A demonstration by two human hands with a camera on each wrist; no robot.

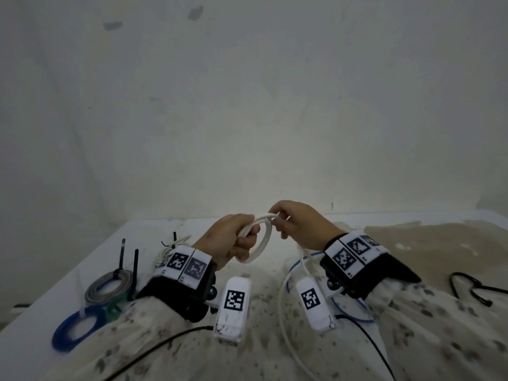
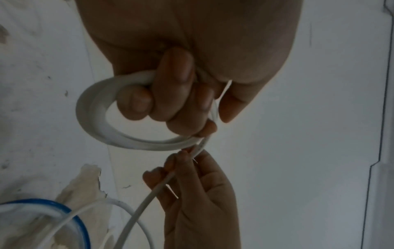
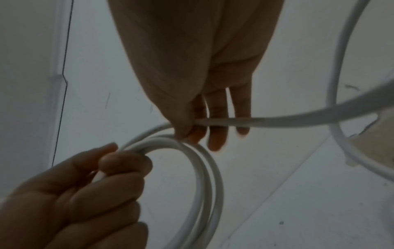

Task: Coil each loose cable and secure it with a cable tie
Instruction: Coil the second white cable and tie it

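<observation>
Over the white table (image 1: 90,259) the person holds a white cable (image 1: 261,243) up between both hands, clear of the surface. The left hand (image 1: 228,239) has its fingers curled round a small coil of two or three turns, clamping the loops against the palm; the left wrist view shows the fingertips (image 2: 138,102) poking through the ring. The right hand (image 1: 299,224) pinches the free run of the same cable between thumb and fingers, right at the top of the coil, and from there the loose length drops past the wrist and sweeps in a wide loop across the speckled cloth (image 1: 412,243) on the table. A blue cable (image 1: 291,273) lies curved under that loop. On the left side of the table sit finished bundles: a grey coil (image 1: 107,287) with black cable ties (image 1: 122,257) sticking up, a blue coil (image 1: 74,329) nearer the edge, and a thin pale bundle (image 1: 167,250) behind the left wrist. A black cable (image 1: 467,288) lies at the far right.
</observation>
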